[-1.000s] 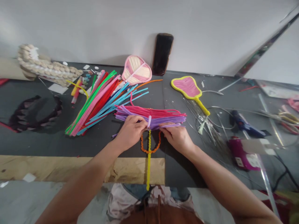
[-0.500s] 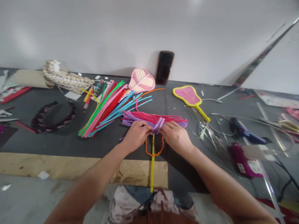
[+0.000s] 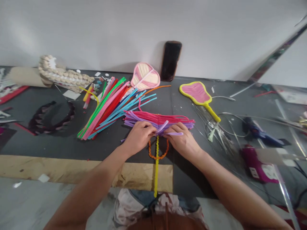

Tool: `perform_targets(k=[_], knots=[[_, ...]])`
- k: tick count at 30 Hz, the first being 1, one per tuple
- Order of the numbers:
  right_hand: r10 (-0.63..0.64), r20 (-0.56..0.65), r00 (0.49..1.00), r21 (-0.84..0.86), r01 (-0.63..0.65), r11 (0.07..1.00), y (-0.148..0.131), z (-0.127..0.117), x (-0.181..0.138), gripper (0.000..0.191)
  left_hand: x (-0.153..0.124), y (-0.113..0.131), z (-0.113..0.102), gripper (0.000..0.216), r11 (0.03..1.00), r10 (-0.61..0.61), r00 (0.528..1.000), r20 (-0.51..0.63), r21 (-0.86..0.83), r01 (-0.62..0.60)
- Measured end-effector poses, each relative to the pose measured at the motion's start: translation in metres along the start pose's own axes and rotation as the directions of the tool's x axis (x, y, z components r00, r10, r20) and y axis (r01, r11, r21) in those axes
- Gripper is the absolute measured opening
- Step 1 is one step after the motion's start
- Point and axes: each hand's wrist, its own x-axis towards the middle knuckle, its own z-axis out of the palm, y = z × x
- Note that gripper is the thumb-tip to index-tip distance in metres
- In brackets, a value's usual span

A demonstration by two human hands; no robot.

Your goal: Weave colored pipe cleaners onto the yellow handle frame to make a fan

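Observation:
Pink and purple pipe cleaners [image 3: 165, 119] lie side by side in a wide row across the middle of the table. My left hand [image 3: 139, 136] is closed on the purple ones near the row's centre, fingertips bent inward. Opposite it, my right hand [image 3: 181, 139] pinches a purple pipe cleaner end, and a lilac piece sticks out to the right over its fingers. Another lilac end points up between the hands. Below them hang a twisted orange loop [image 3: 158, 157] and a yellow stem [image 3: 156, 179] that runs down toward my lap.
Loose coloured pipe cleaners [image 3: 105, 111] lie at left, near a dark braided headband [image 3: 51, 126]. A phone [image 3: 171, 60] leans on the wall beside a pink-and-cream heart-like panel [image 3: 145, 76]. At right are a yellow-rimmed pink fan shape [image 3: 195, 92], wires [image 3: 219, 137] and a purple glue gun [image 3: 255, 164].
One lilac end has swung down to the right and now lies across my right hand's fingers; the other still points up. Both hands stay at the row's centre, and the view has shifted slightly.

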Motion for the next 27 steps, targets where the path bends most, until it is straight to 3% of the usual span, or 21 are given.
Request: perform_targets(k=[6,27], knots=[[0.035,-0.107,0.994,-0.056,-0.041,0.998,-0.005,0.004,0.001,0.018,0.000,0.000,0.001,0.014,1.000,-0.018,1.000,0.010,-0.016,0.018],[0.047,-0.119,0.992,-0.135,-0.063,0.989,-0.008,0.016,0.010,0.026,0.001,0.001,0.004,0.015,0.998,-0.060,0.997,-0.058,0.003,0.060]])
